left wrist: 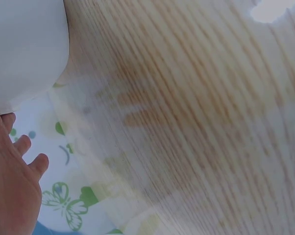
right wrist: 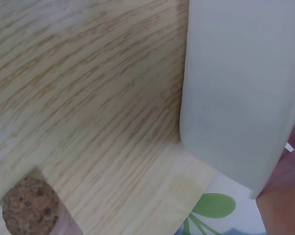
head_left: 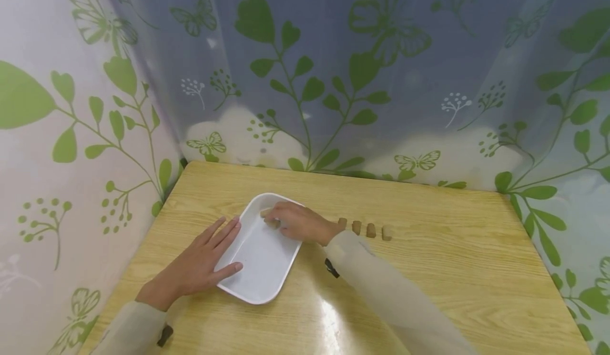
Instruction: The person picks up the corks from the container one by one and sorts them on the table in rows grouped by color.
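A white rectangular tray (head_left: 259,270) lies on the table, tilted a little to the right. My left hand (head_left: 202,259) rests on its left rim, fingers spread and straight, thumb over the inside. Over the far right rim, my right hand (head_left: 300,222) reaches into the tray with curled fingers, pinching a cork stopper (head_left: 265,213) near the far end. The fingers partly hide what lies beneath them. Just right of that wrist, several cork stoppers stand in a row; one cork (right wrist: 31,208) shows its speckled end in the right wrist view.
The wood-grain table (head_left: 452,281) spreads out to the right of the tray. A curtain (head_left: 329,79) with leaves and butterflies borders its back and sides. The row's rightmost cork (head_left: 387,233) is paler than its neighbours.
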Tool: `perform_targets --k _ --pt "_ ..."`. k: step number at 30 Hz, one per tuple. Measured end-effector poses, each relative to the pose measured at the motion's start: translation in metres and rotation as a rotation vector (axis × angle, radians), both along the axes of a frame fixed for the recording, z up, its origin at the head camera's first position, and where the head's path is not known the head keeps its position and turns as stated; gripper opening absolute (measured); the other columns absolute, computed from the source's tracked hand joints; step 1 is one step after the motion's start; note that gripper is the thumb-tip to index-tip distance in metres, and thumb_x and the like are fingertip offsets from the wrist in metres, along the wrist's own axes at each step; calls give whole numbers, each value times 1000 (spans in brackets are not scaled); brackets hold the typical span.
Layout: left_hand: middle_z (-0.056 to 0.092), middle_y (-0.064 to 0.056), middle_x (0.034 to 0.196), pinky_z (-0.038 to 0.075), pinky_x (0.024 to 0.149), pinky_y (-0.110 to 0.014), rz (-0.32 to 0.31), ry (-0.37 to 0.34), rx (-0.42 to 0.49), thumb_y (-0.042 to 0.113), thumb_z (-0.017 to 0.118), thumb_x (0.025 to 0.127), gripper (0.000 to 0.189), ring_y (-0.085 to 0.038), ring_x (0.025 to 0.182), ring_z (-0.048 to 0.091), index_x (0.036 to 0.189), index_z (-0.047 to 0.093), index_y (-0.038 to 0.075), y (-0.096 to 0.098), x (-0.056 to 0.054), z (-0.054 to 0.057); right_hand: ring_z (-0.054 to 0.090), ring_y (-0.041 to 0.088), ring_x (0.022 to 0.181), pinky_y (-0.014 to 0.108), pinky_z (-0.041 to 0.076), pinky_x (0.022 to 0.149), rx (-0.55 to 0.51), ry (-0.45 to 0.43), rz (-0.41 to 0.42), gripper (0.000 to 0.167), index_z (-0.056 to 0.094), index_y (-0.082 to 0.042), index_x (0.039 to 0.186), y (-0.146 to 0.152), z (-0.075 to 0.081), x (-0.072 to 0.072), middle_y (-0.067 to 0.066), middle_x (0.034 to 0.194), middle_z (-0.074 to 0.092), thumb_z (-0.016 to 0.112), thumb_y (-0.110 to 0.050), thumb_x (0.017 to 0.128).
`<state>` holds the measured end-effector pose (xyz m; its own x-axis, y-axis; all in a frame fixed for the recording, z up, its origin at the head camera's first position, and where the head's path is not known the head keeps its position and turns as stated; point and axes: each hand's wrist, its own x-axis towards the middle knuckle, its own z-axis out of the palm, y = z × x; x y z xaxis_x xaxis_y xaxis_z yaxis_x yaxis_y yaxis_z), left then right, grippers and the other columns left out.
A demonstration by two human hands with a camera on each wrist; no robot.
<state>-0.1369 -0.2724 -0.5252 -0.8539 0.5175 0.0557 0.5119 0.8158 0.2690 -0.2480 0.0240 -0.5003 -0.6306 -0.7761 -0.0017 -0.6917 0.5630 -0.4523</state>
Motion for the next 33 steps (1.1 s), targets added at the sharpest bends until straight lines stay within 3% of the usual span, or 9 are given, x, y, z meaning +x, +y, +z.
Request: perform_targets --k 6,18,27,33 --pt "22 -8 183 27 131 -66 -1 0 4 56 58 109 87 -43 168 19 174 26 9 1 0 1 64 21 132 37 50 119 32 59 28 38 75 -10 136 -3 -6 -1 4 145 69 66 2 101" --pt "22 -9 183 27 131 -65 -5 10 -4 56 58 109 87 -44 168 19 174 26 9 0 -1 0 66 23 125 37 54 113 37 45 -7 35 73 -7 138 -4 0 1 9 134 70 66 2 105" --pt "22 -9 183 26 132 -64 -6 12 -4 56 58 109 87 -44 168 19 174 26 9 0 -1 0 62 19 108 31 58 98 44 65 -54 34 71 -8 145 -8 -5 1 10 123 67 60 -10 112" --pt "22 -10 183 27 132 -65 -1 9 0 56 58 109 86 -45 167 19 174 26 8 0 0 0 61 18 105 30 58 94 60 65 -77 33 72 -10 143 -10 -6 2 9 121 66 60 -12 113"
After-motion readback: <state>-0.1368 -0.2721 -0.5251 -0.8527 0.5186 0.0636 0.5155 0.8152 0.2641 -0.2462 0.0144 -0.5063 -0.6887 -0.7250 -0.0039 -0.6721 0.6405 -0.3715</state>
